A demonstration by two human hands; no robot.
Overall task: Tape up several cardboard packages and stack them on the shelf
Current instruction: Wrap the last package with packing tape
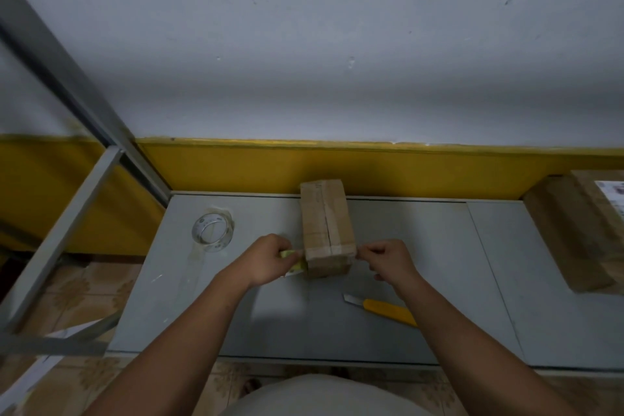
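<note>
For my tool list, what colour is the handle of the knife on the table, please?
The knife handle is yellow; head view.

Nothing readable in this one, sorry

The white label (609,194) on the big package (574,233) at the right edge has dark print on it, but the frame cuts it off and it's way too blurry to make out. There are faint dark marks on top of the small box (326,213) near its far end. Could be writing, can't tell. The tape roll (212,230) has specks of print round its inner core, also unreadable.
</note>
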